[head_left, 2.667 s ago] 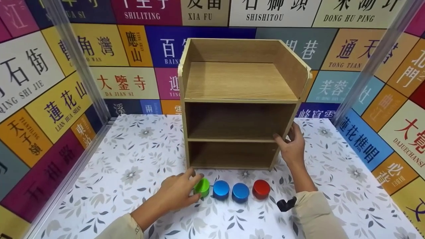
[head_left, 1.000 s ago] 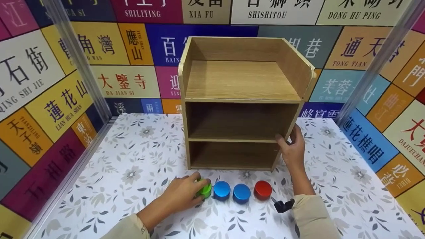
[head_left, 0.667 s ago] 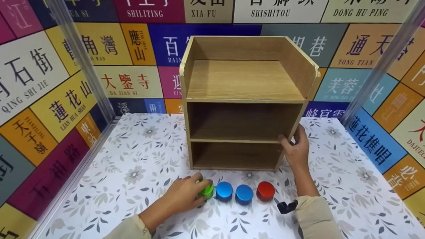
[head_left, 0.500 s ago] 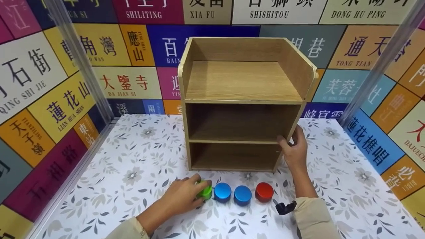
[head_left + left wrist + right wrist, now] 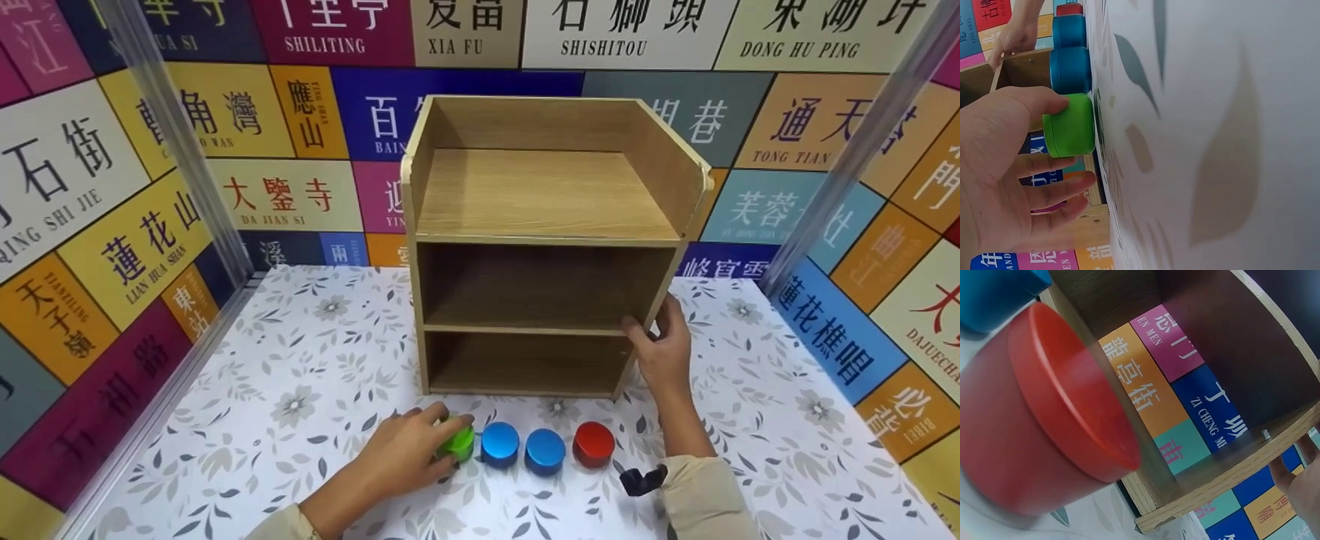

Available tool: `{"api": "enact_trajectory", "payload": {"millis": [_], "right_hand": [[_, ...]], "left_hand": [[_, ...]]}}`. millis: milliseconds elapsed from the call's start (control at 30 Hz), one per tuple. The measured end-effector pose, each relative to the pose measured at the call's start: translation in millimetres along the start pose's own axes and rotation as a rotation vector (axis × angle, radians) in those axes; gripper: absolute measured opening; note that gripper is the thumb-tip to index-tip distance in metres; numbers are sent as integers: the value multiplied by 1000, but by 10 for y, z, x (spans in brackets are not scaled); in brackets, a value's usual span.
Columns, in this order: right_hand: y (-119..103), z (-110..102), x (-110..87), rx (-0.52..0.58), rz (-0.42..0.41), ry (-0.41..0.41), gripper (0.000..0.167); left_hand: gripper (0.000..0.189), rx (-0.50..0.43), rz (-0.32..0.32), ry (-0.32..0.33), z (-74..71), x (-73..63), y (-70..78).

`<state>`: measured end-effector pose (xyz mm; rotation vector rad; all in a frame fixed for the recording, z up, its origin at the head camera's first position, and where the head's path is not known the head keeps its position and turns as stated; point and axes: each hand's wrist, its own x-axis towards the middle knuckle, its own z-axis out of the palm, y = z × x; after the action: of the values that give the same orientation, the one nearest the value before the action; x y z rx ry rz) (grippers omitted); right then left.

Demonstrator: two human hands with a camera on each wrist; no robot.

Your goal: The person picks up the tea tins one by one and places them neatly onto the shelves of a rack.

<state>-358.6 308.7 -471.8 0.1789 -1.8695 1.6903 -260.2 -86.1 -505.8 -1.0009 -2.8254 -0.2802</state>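
Observation:
A small green tin (image 5: 459,444) with a lid stands at the left end of a row on the table. My left hand (image 5: 409,454) is round it; in the left wrist view the thumb touches one side of the green tin (image 5: 1072,126), the index finger lies along the opposite side and the other fingers spread loosely. To its right are two blue tins (image 5: 500,444) and a red tin (image 5: 594,444). My right hand (image 5: 664,349) grips the right side panel of a wooden shelf (image 5: 547,195), thumb on the front edge, fingers behind the panel.
The shelf has an upper tray and two bare compartments below. A flowered cloth covers the table (image 5: 300,360). Printed sign panels (image 5: 277,187) wall in the back and both sides. A black wrist mount (image 5: 641,480) sits by my right sleeve.
My left fingers came in over the green tin, and since half a second ago they have eased back slightly, leaving more of it showing. My right hand keeps its grip on the shelf.

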Motion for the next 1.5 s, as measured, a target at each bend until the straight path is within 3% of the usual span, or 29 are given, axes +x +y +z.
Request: {"api": "enact_trajectory", "payload": {"millis": [700, 867, 1033, 1333, 1500], "right_hand": [[-10, 9, -20, -54, 37, -14, 63], [-21, -12, -30, -38, 9, -12, 61], [-19, -16, -34, -49, -12, -14, 60], [2, 0, -38, -71, 10, -13, 63], [-127, 4, -59, -88, 24, -3, 61]], "left_hand": [[59, -58, -4, 60, -226, -9, 48], [55, -76, -32, 57, -325, 28, 74], [54, -83, -21, 82, -422, 59, 98], [57, -97, -13, 138, -587, 97, 123], [61, -113, -44, 134, -687, 132, 151]]}}
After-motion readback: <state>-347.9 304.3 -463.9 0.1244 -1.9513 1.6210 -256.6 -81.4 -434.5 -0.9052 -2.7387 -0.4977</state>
